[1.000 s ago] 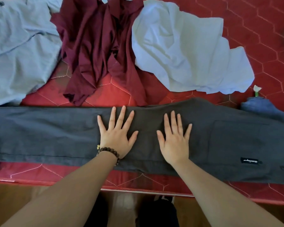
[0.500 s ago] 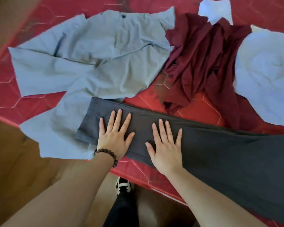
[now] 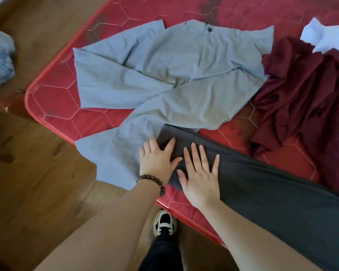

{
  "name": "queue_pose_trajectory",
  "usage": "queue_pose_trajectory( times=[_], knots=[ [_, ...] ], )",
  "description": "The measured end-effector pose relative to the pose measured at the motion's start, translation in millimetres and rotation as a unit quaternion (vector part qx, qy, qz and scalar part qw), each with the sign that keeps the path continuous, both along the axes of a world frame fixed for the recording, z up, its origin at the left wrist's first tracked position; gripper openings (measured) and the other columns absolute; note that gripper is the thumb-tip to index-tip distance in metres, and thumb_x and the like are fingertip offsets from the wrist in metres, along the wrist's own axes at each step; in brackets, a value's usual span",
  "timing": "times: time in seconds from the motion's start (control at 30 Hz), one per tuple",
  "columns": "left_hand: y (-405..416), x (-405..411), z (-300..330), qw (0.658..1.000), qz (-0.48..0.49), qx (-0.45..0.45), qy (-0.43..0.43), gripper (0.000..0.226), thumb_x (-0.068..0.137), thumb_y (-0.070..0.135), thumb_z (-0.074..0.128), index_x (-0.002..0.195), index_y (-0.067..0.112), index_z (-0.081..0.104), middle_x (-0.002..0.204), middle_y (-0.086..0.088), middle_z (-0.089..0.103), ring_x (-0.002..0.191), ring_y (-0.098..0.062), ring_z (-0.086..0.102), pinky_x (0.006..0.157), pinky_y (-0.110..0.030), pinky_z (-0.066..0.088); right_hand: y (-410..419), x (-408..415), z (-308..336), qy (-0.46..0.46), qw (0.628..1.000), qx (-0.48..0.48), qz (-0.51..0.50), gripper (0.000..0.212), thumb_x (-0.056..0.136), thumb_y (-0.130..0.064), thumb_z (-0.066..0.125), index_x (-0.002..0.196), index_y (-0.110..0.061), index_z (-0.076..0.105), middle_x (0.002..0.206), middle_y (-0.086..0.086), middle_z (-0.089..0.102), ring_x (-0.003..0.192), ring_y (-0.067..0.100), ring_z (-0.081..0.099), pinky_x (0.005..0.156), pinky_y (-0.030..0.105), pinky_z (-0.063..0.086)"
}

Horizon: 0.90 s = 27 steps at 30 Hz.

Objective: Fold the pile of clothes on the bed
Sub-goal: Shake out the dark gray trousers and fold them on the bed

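A red quilted bed point(image 3: 53, 98) carries the clothes. Dark grey trousers point(image 3: 272, 192) run toward 4 o'clock; the left hand point(image 3: 157, 161) and right hand point(image 3: 200, 177) press flat, fingers spread, on their hem. Light blue trousers point(image 3: 164, 75) lie at 12 o'clock, a maroon garment point(image 3: 301, 94) at 2.

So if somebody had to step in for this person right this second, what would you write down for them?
Left hand: flat, fingers spread, pressing the hem end of the long dark grey trousers.
Right hand: flat on the same trousers, beside the left.
Dark grey trousers lie folded lengthwise along the near edge of the red quilted mattress, their end overlapping the light blue-grey trousers.
Done: legs laid together and smoothed.
Left: fold the dark grey trousers across; then the blue-grey trousers, the crumpled maroon garment and the white cloth.
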State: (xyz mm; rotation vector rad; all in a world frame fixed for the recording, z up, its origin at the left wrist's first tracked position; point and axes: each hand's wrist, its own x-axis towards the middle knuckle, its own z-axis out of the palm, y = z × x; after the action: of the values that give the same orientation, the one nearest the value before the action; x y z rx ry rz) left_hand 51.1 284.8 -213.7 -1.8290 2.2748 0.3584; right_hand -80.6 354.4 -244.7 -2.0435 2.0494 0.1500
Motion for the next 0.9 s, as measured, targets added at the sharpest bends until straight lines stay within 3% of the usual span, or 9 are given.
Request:
queue_pose_trajectory(
  times=[0.07,0.17,0.27,0.33,0.43,0.5,0.6,0.77,0.9],
  knots=[
    [-3,-4,7,0.999,0.023,0.038,0.019,0.057,0.095,0.054,0.038,0.146,0.034,0.025,0.128,-0.012,0.040,0.110,-0.029,0.047,0.099,-0.039,0.034,-1,-1,-1,-0.005,1.000,-0.005,0.002,0.063,0.096,-0.051,0.023,0.151,-0.020,0.020,0.160,0.004,0.013,0.148,0.022,0.007,0.114,0.062,0.005],
    [0,-15,20,0.996,0.006,0.002,0.088,0.038,0.096,0.032,0.047,0.133,0.026,0.048,0.111,-0.010,0.057,0.087,-0.030,0.059,0.086,-0.038,0.037,-5,-4,6,-0.064,0.998,-0.013,-0.014,0.058,0.094,-0.044,0.028,0.147,-0.020,0.033,0.157,0.003,0.025,0.146,0.022,0.019,0.115,0.057,0.006],
    [12,-34,38,0.984,0.015,-0.003,0.178,0.036,0.088,0.016,0.055,0.124,0.021,0.058,0.105,-0.011,0.057,0.068,-0.032,0.056,0.069,-0.037,0.043,-17,-16,34,-0.243,0.964,-0.010,-0.108,0.037,0.096,-0.028,0.039,0.119,-0.012,0.064,0.127,0.008,0.059,0.122,0.025,0.051,0.105,0.044,0.039],
    [20,-53,55,0.970,0.020,0.029,0.241,0.047,0.092,0.011,0.048,0.135,0.027,0.048,0.119,-0.006,0.049,0.077,-0.030,0.058,0.068,-0.036,0.049,-27,-30,65,-0.428,0.863,0.048,-0.263,0.030,0.099,-0.027,0.043,0.099,-0.011,0.069,0.100,0.008,0.069,0.100,0.026,0.063,0.087,0.041,0.049],
    [36,-95,88,0.931,-0.001,0.079,0.357,0.070,0.090,0.000,0.041,0.147,0.038,0.025,0.122,0.003,0.046,0.090,-0.017,0.057,0.080,-0.025,0.047,-26,-61,108,-0.655,0.599,0.116,-0.446,0.039,0.098,-0.042,0.044,0.113,-0.015,0.067,0.108,0.005,0.070,0.105,0.021,0.064,0.092,0.036,0.051],
    [50,-131,108,0.901,0.002,0.134,0.412,0.080,0.089,0.000,0.040,0.149,0.044,0.011,0.107,0.008,0.054,0.082,-0.011,0.058,0.077,-0.024,0.049,-11,-93,126,-0.696,0.530,0.111,-0.473,0.041,0.094,-0.048,0.050,0.111,-0.014,0.067,0.106,0.003,0.071,0.102,0.017,0.065,0.087,0.032,0.051],
    [79,-185,124,0.869,0.030,0.203,0.449,0.080,0.092,0.006,0.042,0.150,0.039,-0.002,0.088,0.007,0.066,0.065,-0.009,0.061,0.062,-0.024,0.052,28,-152,146,-0.666,0.570,0.044,-0.479,0.017,0.094,-0.026,0.059,0.099,-0.013,0.067,0.092,0.008,0.072,0.087,0.023,0.070,0.066,0.030,0.054],
    [143,-273,119,0.921,-0.051,0.125,0.365,0.057,0.096,0.015,0.044,0.149,0.018,0.024,0.143,-0.002,0.043,0.127,-0.018,0.043,0.106,-0.031,0.036,107,-257,143,-0.549,0.641,-0.043,-0.534,0.017,0.096,-0.014,0.053,0.097,-0.013,0.071,0.094,0.010,0.073,0.093,0.027,0.068,0.086,0.044,0.055],
    [203,-334,93,0.957,-0.174,0.123,0.196,0.065,0.098,0.035,0.038,0.152,0.013,0.010,0.160,-0.002,0.008,0.147,-0.017,0.001,0.120,-0.036,0.007,186,-336,137,-0.450,0.689,-0.070,-0.564,0.020,0.098,-0.018,0.050,0.107,-0.014,0.067,0.098,0.000,0.067,0.092,0.018,0.061,0.083,0.035,0.051]
  ],
)
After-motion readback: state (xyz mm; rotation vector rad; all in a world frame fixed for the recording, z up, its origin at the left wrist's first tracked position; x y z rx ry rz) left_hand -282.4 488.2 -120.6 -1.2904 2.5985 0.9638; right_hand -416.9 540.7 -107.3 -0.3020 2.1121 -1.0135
